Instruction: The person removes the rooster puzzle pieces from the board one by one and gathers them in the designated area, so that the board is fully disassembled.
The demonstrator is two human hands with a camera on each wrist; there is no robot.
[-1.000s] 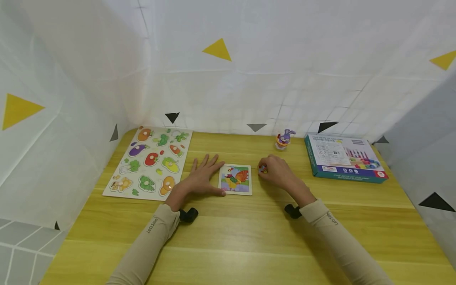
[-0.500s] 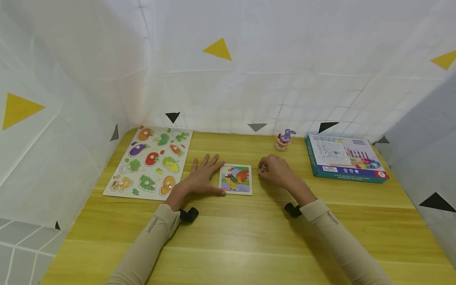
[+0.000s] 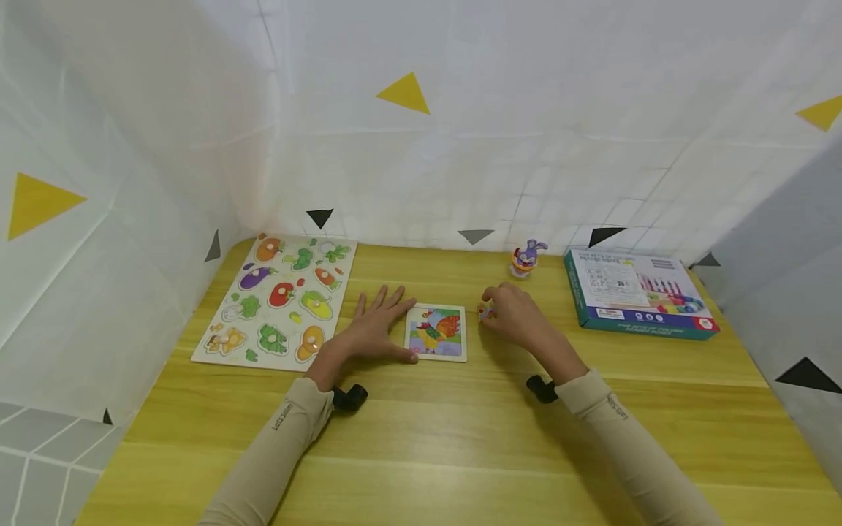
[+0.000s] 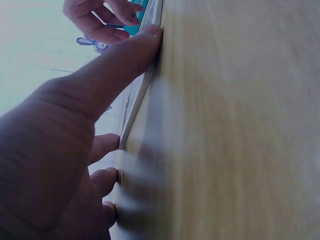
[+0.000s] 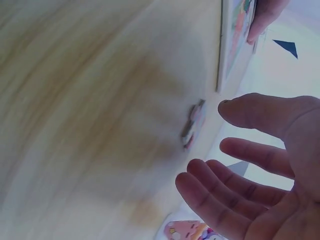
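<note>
A small square picture puzzle (image 3: 434, 332) with a colourful rooster and a pale frame lies flat mid-table. My left hand (image 3: 368, 332) is spread at its left side; the thumb (image 4: 142, 40) touches the near corner and the index fingertip is right at the far one. To the puzzle's right, a small colourful puzzle piece (image 5: 194, 125) lies on the table, partly covered by my right hand (image 3: 516, 318) in the head view. In the right wrist view that hand's fingers are loosely bent and apart from the piece, with nothing between them.
At the left lies a vegetable knob-puzzle board (image 3: 296, 318). A purple rabbit figure (image 3: 528, 257) stands at the back, right of centre. A flat teal-and-white box (image 3: 638, 292) lies at the right. White sheeting (image 3: 421, 183) hangs behind the wooden table (image 3: 421, 453).
My right hand has shifted slightly away from the small puzzle piece, so more of the piece shows beside the fingers. The left hand and the rooster puzzle stay in place.
</note>
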